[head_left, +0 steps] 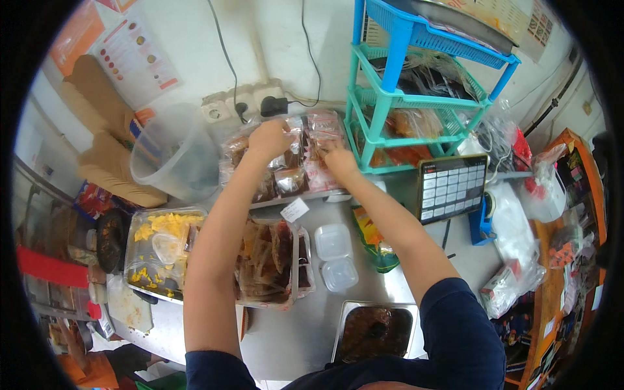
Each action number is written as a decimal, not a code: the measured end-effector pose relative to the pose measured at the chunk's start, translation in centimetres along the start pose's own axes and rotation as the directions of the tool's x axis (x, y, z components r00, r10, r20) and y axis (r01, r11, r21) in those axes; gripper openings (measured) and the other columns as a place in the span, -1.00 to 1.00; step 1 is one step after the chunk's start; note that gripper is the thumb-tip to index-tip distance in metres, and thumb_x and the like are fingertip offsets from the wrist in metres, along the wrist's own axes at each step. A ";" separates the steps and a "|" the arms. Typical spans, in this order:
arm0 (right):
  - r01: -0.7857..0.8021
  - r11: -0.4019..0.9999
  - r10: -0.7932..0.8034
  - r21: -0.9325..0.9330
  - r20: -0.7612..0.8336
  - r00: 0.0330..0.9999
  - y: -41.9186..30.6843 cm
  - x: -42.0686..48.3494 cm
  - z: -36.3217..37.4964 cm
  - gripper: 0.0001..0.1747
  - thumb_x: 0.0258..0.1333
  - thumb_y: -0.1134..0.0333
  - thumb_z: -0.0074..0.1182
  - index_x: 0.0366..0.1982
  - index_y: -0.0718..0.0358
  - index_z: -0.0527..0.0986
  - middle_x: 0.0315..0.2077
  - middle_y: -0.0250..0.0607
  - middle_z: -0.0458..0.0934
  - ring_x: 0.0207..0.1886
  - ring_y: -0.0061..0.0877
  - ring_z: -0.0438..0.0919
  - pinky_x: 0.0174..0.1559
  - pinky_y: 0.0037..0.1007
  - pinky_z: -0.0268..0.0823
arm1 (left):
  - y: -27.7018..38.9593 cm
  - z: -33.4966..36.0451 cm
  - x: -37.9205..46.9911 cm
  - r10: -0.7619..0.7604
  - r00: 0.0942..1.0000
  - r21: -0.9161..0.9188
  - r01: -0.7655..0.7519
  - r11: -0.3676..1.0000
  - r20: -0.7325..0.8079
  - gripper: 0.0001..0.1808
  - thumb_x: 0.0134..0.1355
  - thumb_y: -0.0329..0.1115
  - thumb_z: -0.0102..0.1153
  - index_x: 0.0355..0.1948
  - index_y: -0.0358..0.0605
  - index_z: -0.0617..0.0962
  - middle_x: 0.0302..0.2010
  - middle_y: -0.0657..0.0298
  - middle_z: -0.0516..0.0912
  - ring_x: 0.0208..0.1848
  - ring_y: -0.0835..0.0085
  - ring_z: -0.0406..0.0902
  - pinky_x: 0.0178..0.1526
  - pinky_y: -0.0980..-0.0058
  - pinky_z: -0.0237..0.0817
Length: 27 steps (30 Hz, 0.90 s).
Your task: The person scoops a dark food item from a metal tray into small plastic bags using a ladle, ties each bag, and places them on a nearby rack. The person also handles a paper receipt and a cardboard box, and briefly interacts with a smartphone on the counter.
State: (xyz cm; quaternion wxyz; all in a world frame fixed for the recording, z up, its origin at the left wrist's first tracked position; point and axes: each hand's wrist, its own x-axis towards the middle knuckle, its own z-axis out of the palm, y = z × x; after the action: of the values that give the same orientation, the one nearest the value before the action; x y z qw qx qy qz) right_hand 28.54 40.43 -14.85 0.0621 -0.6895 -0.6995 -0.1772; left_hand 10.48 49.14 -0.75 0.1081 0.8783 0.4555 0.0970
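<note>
Both my arms reach forward over a tray (273, 201) against the wall, filled with small clear plastic packets of brown food. My left hand (269, 141) is at the packets near the back middle of the tray; its fingertips touch or hover over them, and I cannot tell if it grips one. Further right, my right hand (337, 158) reaches down among the packets (324, 127), its fingers bent; whether it holds one is unclear. Nearer to me is a container of packed brown food pieces (265, 263), and a small white paper slip (295, 209) lies behind it.
A tiered plastic rack (385, 122) stands right of the packets, a tablet (453, 187) and blue tape dispenser (482, 224) beyond. Plastic tubs (334, 241), a metal pan of dark sauce (375, 331), a tray with yellow pieces (165, 224) and a clear bin (175, 151) stand around.
</note>
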 end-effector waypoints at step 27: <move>0.236 0.955 -0.249 -0.181 -0.050 0.967 2.2 3.4 3.6 -0.68 0.16 0.26 0.01 -0.06 0.05 0.59 0.10 -0.22 0.38 0.05 -0.06 0.41 0.05 0.07 0.33 | 4.0 10.6 -6.3 0.276 0.750 0.108 -0.418 0.902 0.601 -0.57 0.07 -0.22 0.16 -0.01 -0.11 0.59 -0.04 0.00 0.65 0.01 0.12 0.62 -0.01 0.19 0.46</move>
State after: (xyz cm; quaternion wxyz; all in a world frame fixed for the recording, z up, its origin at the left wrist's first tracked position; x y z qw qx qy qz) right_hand 31.17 44.78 -16.75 0.0047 -0.5945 -0.7580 -0.2684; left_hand 12.90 40.62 -10.27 0.1146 0.9420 0.2376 -0.2074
